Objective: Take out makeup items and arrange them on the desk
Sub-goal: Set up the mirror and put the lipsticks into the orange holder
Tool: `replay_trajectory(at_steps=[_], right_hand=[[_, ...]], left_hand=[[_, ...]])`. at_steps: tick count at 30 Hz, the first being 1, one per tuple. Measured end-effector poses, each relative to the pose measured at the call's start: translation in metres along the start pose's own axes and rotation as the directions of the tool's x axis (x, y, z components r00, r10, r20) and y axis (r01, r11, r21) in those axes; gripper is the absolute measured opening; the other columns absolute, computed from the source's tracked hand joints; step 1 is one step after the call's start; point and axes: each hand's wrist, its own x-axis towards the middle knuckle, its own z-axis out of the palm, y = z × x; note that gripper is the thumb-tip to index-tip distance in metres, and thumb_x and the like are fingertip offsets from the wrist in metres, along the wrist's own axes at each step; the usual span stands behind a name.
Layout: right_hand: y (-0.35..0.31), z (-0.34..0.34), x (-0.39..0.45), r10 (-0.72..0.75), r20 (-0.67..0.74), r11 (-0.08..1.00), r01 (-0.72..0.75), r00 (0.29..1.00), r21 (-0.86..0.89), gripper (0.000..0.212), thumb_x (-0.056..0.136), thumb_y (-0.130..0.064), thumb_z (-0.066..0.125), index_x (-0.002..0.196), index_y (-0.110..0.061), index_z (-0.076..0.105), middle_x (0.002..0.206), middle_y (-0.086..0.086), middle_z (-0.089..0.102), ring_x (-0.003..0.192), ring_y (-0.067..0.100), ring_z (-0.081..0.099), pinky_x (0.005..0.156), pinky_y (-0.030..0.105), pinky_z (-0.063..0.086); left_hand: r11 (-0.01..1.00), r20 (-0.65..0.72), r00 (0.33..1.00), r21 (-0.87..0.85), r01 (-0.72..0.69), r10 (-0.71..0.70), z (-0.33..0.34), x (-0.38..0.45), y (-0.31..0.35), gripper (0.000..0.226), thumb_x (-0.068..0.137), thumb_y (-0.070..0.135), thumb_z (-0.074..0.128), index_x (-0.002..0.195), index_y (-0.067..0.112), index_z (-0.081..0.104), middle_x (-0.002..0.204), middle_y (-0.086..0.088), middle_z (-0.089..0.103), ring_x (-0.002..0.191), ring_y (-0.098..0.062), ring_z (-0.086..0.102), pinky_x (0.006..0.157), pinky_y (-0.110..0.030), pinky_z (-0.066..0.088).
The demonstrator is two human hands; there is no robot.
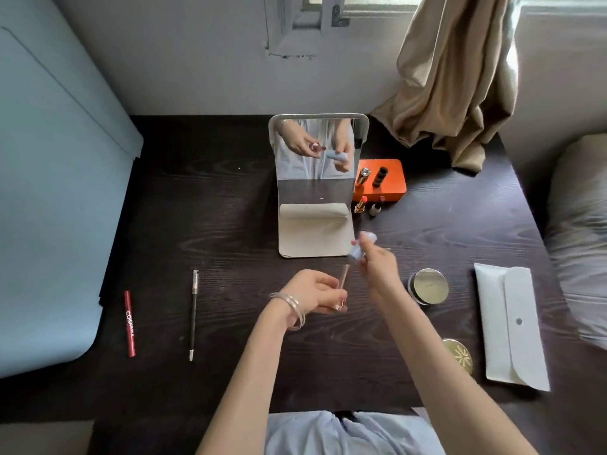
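The left hand (315, 292) is closed round a slim pink tube (342, 290), held near upright with its base at the palm, probably to steady it while the other hand works. The right hand (377, 264), at one o'clock from the left, grips a pale blue tube (358, 251) that tilts toward eleven o'clock; it is blurred, so I cannot tell whether it has a cap. Both forearms reach in from six o'clock and meet over the middle of the desk (230, 192), wrists bent inward, bangles (292, 307) on the left wrist.

Just beyond, at twelve o'clock, stands the mirror (315, 149), showing both hands. At one o'clock an orange box (394, 182) carries two items on top, with two lipsticks (368, 205) standing before it. A round compact (428, 286) lies at three o'clock, a gold one (460, 356) at five, the white pouch (512, 326) farther right. At nine o'clock lie a brow pencil (194, 315) and a red pen (129, 323), parallel and apart, seemingly already arranged.
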Motion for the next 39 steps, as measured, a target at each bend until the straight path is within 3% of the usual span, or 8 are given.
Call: replay_trajectory(at_steps=[6, 10, 14, 18, 20, 31, 36, 39], right_hand=[[-0.005, -0.028, 0.018, -0.032, 0.136, 0.992, 0.048, 0.990, -0.115, 0.016, 0.093, -0.007, 0.039, 0.097, -0.015, 0.051, 0.084, 0.007, 0.059, 0.077, 0.017, 0.057, 0.064, 0.026, 0.045], [0.029, -0.022, 0.008, -0.024, 0.195, 0.959, 0.077, 0.981, -0.273, 0.022, 0.087, -0.010, 0.063, 0.105, -0.016, 0.052, 0.100, 0.014, 0.065, 0.090, 0.025, 0.066, 0.071, 0.031, 0.054], [0.047, -0.015, 0.009, 0.059, 0.115, 0.959, -0.024, 0.992, -0.283, 0.024, 0.087, -0.024, 0.061, 0.104, -0.013, 0.047, 0.092, 0.014, 0.068, 0.062, 0.012, 0.064, 0.053, 0.019, 0.047], [0.050, -0.019, 0.016, -0.032, 0.187, 0.576, 0.171, 0.982, -0.799, 0.016, 0.083, -0.020, 0.061, 0.098, -0.017, 0.066, 0.096, 0.004, 0.056, 0.091, 0.019, 0.059, 0.079, 0.028, 0.045], [0.052, -0.018, 0.016, -0.157, 0.217, 0.431, 0.265, 0.963, -0.863, 0.017, 0.085, -0.019, 0.060, 0.101, -0.016, 0.064, 0.102, 0.002, 0.053, 0.099, 0.023, 0.058, 0.081, 0.031, 0.043], [0.068, -0.020, 0.013, -0.274, 0.212, 0.343, 0.301, 0.938, -0.890, 0.018, 0.089, -0.024, 0.053, 0.106, -0.017, 0.050, 0.113, -0.001, 0.050, 0.091, 0.034, 0.060, 0.070, 0.036, 0.043], [0.051, -0.018, 0.009, -0.137, 0.183, 0.252, 0.213, 0.973, -0.944, 0.056, 0.082, -0.035, 0.067, 0.129, -0.023, 0.039, 0.130, 0.002, 0.040, 0.105, 0.033, 0.057, 0.080, 0.037, 0.045], [0.039, -0.018, -0.003, -0.289, 0.188, 0.158, 0.240, 0.939, -0.958, 0.067, 0.079, -0.047, 0.068, 0.133, -0.019, 0.041, 0.137, 0.007, 0.038, 0.121, 0.029, 0.043, 0.094, 0.037, 0.041]], left_hand=[[0.982, -0.233, 0.972, -0.171, -0.081, 0.040, -0.008, -0.001, -0.010, 0.016, 0.085, -0.003, 0.060, 0.091, 0.012, 0.059, 0.090, -0.009, 0.063, 0.082, -0.019, 0.062, 0.070, -0.025, 0.052], [0.987, -0.300, 0.948, -0.089, -0.137, 0.104, -0.005, 0.007, -0.003, 0.011, 0.084, 0.001, 0.064, 0.092, 0.010, 0.064, 0.093, -0.009, 0.065, 0.083, -0.015, 0.062, 0.063, -0.016, 0.055], [0.980, -0.388, 0.911, -0.080, -0.183, 0.138, -0.004, 0.010, -0.005, 0.012, 0.085, 0.003, 0.064, 0.096, 0.006, 0.066, 0.085, -0.005, 0.064, 0.081, -0.015, 0.063, 0.062, -0.017, 0.056], [0.984, -0.443, 0.879, 0.074, -0.163, 0.179, -0.006, 0.011, -0.011, 0.011, 0.084, 0.009, 0.066, 0.091, 0.018, 0.067, 0.095, -0.003, 0.067, 0.093, -0.017, 0.063, 0.079, -0.031, 0.057], [0.985, -0.448, 0.877, 0.073, -0.159, 0.175, -0.006, 0.011, -0.011, 0.011, 0.085, 0.010, 0.065, 0.091, 0.019, 0.067, 0.097, -0.003, 0.067, 0.095, -0.018, 0.063, 0.081, -0.033, 0.057], [0.984, -0.448, 0.877, 0.094, -0.149, 0.175, -0.007, 0.013, -0.012, 0.011, 0.084, 0.011, 0.066, 0.089, 0.020, 0.067, 0.094, -0.002, 0.068, 0.095, -0.019, 0.064, 0.083, -0.034, 0.056], [0.984, -0.438, 0.882, 0.105, -0.142, 0.174, -0.003, 0.014, -0.010, 0.010, 0.083, 0.011, 0.068, 0.090, 0.018, 0.068, 0.092, 0.000, 0.067, 0.095, -0.018, 0.063, 0.084, -0.036, 0.056], [0.984, -0.454, 0.873, 0.114, -0.140, 0.177, -0.001, 0.016, -0.008, 0.008, 0.081, 0.016, 0.070, 0.087, 0.022, 0.068, 0.095, -0.001, 0.069, 0.097, -0.018, 0.064, 0.085, -0.038, 0.056]])
